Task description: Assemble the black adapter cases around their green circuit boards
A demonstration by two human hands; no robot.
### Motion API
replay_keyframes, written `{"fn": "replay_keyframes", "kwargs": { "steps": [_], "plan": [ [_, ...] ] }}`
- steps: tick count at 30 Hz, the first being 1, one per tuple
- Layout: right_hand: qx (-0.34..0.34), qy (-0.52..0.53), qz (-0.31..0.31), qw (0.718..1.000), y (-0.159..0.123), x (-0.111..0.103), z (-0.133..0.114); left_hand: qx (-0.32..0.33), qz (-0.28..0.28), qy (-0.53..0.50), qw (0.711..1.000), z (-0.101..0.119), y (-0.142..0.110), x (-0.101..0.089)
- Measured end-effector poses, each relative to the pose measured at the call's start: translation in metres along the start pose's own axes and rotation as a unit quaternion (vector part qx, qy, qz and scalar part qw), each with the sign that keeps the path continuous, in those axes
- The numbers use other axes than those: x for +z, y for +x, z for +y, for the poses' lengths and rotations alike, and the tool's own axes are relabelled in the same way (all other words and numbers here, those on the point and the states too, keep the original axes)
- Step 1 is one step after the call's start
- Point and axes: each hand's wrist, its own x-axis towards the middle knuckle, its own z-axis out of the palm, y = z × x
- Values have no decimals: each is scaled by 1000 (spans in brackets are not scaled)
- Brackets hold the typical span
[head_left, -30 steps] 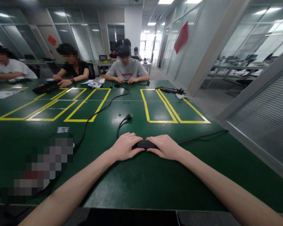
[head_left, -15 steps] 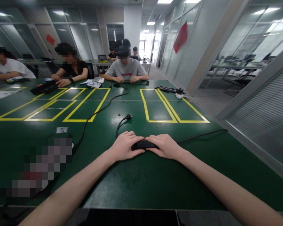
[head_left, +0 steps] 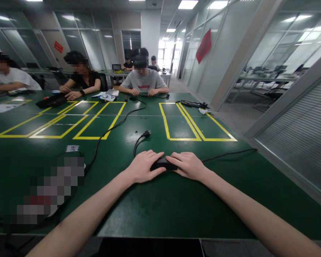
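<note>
A black power adapter (head_left: 163,163) lies low over the green table, held between both my hands. My left hand (head_left: 143,167) is closed around its left end, thumb along the near side and fingers over the far side. On the right end, my right hand (head_left: 188,166) grips it, with the fingers over the top and the thumb mostly hidden at the near edge. A cord ending in a black plug (head_left: 146,134) curves out beyond my left hand. From behind my right hand a thin black cable (head_left: 230,154) runs off to the right.
A blurred-out object (head_left: 50,189) lies left of my left forearm, near a small white label (head_left: 72,148). A long black cable (head_left: 117,123) crosses the table. Yellow tape (head_left: 186,139) marks rectangles farther off. A folded black tripod (head_left: 194,104) lies at the far right. Several people sit beyond.
The fingers of my right hand have shifted slightly on the adapter, and its thumb has slipped from sight at the near edge. The view has tilted up a little.
</note>
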Motion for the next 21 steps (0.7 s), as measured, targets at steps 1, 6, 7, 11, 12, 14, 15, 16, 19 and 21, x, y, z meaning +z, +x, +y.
{"fn": "replay_keyframes", "kwargs": {
  "steps": [1,6,7,11,12,14,15,16,19,21],
  "plan": [
    [1,2,2,1000,0,1,0,3,-4,-2,1000,0,0,0],
    [38,101,-5,994,3,2,-1,19,-8,4,1000,-2,-1,2],
    [52,132,-5,990,4,2,-1,19,-4,10,1000,-1,-1,3],
    [133,257,-4,957,4,0,-2,27,2,37,999,0,-1,3],
    [159,279,-7,947,4,0,-2,29,2,42,999,1,0,3],
    [197,295,-26,934,6,-1,-2,34,6,51,998,2,0,3],
    [207,291,-40,933,8,-2,-2,35,9,54,998,2,0,3],
    [212,282,-54,934,9,-3,-2,37,10,55,998,2,0,3],
    [226,268,-83,933,12,-5,-4,37,6,54,998,2,0,2],
    [238,272,-90,928,13,-6,-5,35,-2,54,998,2,-1,3]
  ]
}}
